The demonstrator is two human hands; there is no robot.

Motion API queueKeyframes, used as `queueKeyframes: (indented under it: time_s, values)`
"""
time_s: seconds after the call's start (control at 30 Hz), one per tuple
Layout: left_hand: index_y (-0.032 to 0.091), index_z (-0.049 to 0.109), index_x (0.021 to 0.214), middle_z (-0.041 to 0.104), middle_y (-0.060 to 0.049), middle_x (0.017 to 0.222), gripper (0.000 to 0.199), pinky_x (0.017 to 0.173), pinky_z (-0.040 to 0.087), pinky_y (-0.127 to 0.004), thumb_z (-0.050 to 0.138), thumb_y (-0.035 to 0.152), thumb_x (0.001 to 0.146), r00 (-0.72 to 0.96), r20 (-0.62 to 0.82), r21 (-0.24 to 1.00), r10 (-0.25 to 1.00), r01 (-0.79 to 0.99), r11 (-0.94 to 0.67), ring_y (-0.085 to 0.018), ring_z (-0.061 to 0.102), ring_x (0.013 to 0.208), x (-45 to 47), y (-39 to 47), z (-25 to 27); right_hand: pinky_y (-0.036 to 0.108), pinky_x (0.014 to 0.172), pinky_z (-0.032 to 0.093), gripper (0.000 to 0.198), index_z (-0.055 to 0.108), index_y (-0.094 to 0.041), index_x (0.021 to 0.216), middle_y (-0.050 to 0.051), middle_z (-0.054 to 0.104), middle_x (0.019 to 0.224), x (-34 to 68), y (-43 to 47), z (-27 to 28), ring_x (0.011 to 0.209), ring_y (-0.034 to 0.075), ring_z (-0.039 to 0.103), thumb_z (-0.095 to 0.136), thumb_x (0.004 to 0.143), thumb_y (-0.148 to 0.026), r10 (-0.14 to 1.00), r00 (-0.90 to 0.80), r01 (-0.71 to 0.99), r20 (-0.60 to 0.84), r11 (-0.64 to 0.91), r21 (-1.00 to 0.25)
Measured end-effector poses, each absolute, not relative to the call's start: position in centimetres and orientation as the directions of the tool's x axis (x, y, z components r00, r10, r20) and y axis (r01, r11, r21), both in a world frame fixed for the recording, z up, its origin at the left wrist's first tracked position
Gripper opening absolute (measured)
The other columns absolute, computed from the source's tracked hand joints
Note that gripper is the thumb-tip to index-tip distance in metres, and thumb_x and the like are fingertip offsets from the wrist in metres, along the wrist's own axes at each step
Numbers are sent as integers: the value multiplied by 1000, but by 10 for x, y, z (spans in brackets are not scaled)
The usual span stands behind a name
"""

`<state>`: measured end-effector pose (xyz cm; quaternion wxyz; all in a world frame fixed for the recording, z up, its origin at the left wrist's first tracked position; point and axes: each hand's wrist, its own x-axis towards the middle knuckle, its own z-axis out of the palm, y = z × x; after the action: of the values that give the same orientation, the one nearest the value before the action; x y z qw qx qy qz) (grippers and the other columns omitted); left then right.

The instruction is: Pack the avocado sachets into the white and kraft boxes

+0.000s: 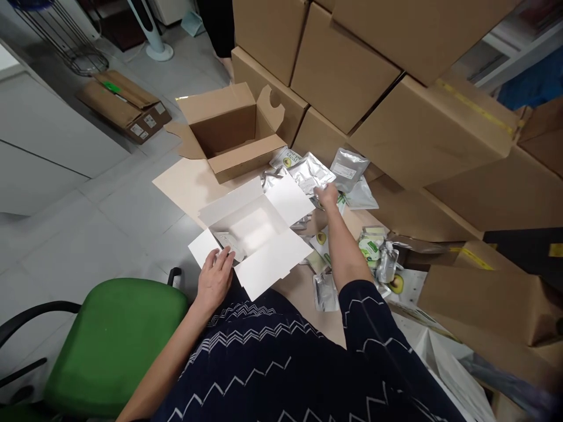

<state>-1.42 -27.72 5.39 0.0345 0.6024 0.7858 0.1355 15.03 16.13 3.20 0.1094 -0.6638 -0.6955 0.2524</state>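
An open white box [275, 258] stands on the table with its flaps spread outward. A small pale packet [230, 243] lies inside at its left end. My left hand [215, 276] rests over the box's near left edge, fingers stretched out beside that packet. Further right, my right hand [328, 196] reaches into a pile of pouches, its fingers closed at the lower edge of a shiny silver pouch [311, 171]. Behind that hand lie a second silver pouch with a label [349, 168] and a whitish pouch [362, 194]. My right fingertips are partly hidden.
An open brown carton [240, 167] stands behind the white box. Stacked cartons [347, 70] wall off the back right. Several small packets [373, 249] lie right of my right forearm. A green chair [118, 340] is at left. A person's leg [217, 29] shows at the back.
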Motion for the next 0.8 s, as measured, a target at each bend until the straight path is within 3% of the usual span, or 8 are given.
queueKeyframes:
  time_s: [0.1,0.27,0.33,0.43,0.53,0.6,0.7,0.8]
  values:
    - [17,56,141,61,-16,140,56,107,48,-56,47,8,87,-282,103,248,954,936,250,-37,50,131,-13,-277,54,32,86,45,32,59,-10,103,14,65,100,144,152,17,96,24,58,70,76,-24,962,-9,865,-272,-129,-484]
    - [15,60,135,61,-17,139,51,107,47,-54,48,7,86,-299,106,241,948,933,267,-36,49,131,-12,-276,55,27,72,44,9,55,-19,80,1,57,76,152,141,25,77,17,51,63,78,-22,947,-99,840,-307,-86,-536]
    - [15,59,135,61,-17,139,51,108,47,-54,48,7,86,-293,106,254,950,932,259,-36,48,131,-12,-276,55,26,71,43,5,53,-20,82,-2,54,74,165,144,42,74,15,49,57,82,-22,964,-153,801,-219,-9,-599]
    - [15,60,135,61,-15,139,49,108,47,-54,48,8,88,-284,117,264,952,933,245,-36,48,132,-13,-276,55,28,74,44,4,53,-20,86,-4,49,73,188,140,91,71,14,48,53,88,-24,969,-221,691,115,239,-682]
    - [16,60,134,61,-15,140,48,108,47,-54,48,8,88,-287,131,271,949,931,244,-36,47,132,-12,-277,53,32,75,45,14,56,-20,91,-2,52,77,206,114,163,72,15,52,52,94,-33,855,-212,586,473,499,-638]
    - [16,60,135,60,-15,141,49,109,47,-54,48,8,88,-293,129,282,948,927,248,-36,46,134,-12,-278,52,32,73,46,18,59,-22,95,1,54,82,208,86,210,72,15,53,54,96,-39,751,-177,489,637,628,-605]
    - [17,60,136,60,-15,141,50,108,47,-55,48,9,88,-295,125,286,947,925,251,-37,46,134,-11,-278,51,31,71,46,14,63,-24,99,3,59,88,193,42,254,73,15,56,60,95,-38,685,-213,294,697,725,-623]
    - [15,62,133,61,-15,140,47,108,47,-54,46,9,89,-290,129,285,948,927,245,-37,46,132,-11,-277,51,28,63,44,10,64,-26,100,2,63,89,155,8,250,70,15,56,57,96,-31,705,-490,215,512,667,-713]
